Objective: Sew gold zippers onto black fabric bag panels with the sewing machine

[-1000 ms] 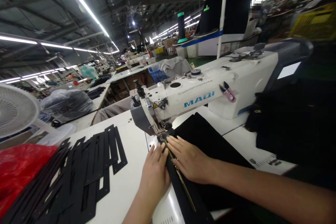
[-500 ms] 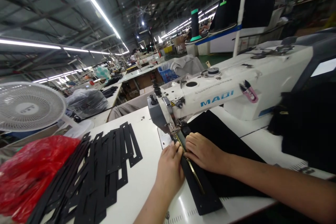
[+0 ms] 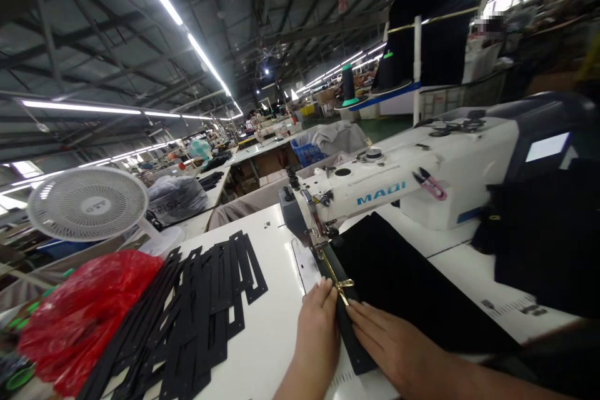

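Gold zipper (image 3: 335,276) lies between left fingers (image 3: 322,294) and right fingers (image 3: 371,322).

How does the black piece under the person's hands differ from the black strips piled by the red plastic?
The black piece carries a gold zipper; the piled black strips show open slots and no visible zipper.
The black piece lies at the sewing machine, while the strips lie apart from it on the white table.
The left hand and right hand are on the black piece; neither touches the strips.
Both are black, long and narrow.
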The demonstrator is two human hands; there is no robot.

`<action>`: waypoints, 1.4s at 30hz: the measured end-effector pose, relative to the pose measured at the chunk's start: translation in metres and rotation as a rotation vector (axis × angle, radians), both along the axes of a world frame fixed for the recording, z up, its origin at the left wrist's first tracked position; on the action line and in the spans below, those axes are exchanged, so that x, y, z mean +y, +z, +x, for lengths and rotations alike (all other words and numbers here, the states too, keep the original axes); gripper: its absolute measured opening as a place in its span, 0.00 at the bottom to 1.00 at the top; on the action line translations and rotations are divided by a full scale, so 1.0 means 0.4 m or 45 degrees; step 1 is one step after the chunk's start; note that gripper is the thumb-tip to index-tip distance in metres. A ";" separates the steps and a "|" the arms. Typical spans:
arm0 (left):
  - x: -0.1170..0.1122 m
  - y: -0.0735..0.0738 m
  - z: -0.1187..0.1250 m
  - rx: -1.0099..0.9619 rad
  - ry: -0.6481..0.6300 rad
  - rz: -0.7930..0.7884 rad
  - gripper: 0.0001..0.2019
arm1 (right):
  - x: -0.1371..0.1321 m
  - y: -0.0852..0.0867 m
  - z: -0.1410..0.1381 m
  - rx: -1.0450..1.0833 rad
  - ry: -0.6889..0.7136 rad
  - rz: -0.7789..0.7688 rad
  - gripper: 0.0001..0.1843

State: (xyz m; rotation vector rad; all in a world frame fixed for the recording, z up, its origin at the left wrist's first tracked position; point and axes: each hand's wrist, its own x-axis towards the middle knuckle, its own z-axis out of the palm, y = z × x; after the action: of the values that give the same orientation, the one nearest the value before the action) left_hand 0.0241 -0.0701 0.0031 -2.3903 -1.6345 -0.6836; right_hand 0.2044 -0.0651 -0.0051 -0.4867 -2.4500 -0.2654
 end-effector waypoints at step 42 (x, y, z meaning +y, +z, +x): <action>0.090 0.060 -0.007 -0.456 -0.122 -0.189 0.13 | 0.128 0.106 -0.045 0.189 -0.022 -0.620 0.10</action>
State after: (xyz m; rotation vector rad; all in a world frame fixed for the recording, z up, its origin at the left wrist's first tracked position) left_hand 0.0214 -0.0341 0.0273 -2.5816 -1.7635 -1.0990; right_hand 0.1862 -0.0137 0.0375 -0.7042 -2.3554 0.3597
